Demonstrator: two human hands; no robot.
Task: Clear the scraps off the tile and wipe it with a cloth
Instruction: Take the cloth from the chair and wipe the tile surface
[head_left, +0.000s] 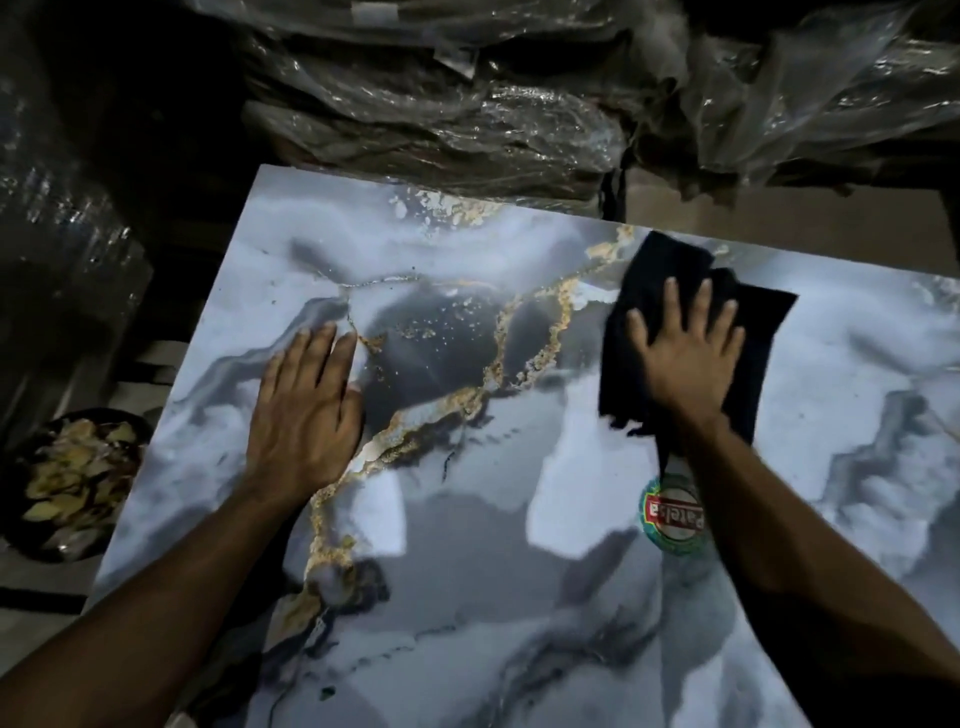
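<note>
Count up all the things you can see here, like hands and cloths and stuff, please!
Hands: 2, left hand flat on the tile, right hand pressing the cloth
Black cloth: 1
Marble tile: 1
Round sticker: 1
Bowl of scraps: 1
Total: 6

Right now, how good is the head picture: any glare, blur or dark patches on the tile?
Head view: dim overall; the surroundings nearly black; bright reflections on the glossy tile; the right hand on the cloth slightly motion-blurred; the left hand sharper; wide-angle bending toward the edges; plastic wrap glints.
</note>
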